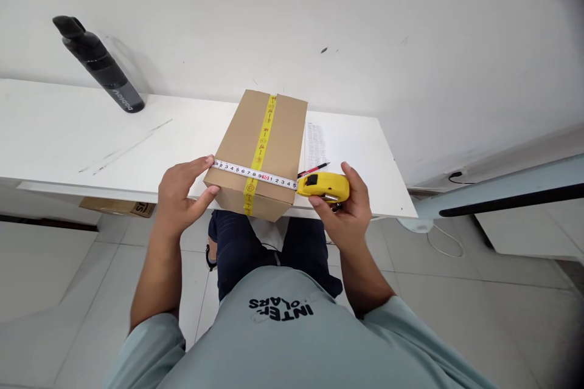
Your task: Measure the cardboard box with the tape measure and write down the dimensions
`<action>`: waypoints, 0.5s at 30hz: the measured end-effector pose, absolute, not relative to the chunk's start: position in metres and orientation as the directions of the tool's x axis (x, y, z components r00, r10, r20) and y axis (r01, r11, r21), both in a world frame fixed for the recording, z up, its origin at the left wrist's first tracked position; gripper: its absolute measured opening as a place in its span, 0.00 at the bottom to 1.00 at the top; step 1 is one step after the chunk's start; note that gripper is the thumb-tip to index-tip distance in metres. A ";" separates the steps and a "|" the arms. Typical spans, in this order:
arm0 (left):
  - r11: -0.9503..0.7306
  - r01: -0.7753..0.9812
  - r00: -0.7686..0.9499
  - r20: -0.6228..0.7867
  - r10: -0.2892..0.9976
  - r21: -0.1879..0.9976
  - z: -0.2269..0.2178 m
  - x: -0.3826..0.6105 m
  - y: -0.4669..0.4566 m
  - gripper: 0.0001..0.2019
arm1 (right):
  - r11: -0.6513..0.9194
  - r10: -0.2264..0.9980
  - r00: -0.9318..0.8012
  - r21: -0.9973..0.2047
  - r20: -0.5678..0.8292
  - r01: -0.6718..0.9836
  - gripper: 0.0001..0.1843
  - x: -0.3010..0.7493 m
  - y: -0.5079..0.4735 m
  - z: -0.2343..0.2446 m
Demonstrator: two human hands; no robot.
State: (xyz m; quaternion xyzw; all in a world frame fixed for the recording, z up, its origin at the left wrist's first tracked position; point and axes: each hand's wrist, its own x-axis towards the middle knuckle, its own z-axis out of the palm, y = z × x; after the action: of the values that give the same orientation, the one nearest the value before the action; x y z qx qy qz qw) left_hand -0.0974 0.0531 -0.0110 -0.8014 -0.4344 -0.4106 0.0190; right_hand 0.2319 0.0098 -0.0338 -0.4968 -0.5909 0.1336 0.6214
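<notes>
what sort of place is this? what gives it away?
Likely an indoor workroom or office, hard to say which: a white table, a tiled floor, and a yellow tape measure with its blade across a cardboard box.

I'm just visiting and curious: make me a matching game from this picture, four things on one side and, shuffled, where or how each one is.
1. bottle
2. cardboard box
3. tape measure
4. pen

A. held in the right hand
B. red and black
C. standing left of the other three
D. brown, with a yellow strip across it

Pairs: 1-C, 2-D, 3-A, 4-B
</notes>
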 end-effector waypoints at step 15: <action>-0.468 0.804 0.070 0.724 0.686 0.365 -0.012 -0.081 0.063 0.13 | 0.402 0.859 0.253 -0.892 0.445 0.205 0.34 0.228 0.072 -0.036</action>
State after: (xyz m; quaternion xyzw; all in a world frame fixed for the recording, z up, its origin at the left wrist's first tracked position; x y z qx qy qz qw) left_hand -0.0808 0.0627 -0.0116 -0.7285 -0.5113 -0.4511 0.0657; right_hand 0.2278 0.0719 -0.0357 -0.4811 -0.5532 0.2601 0.6284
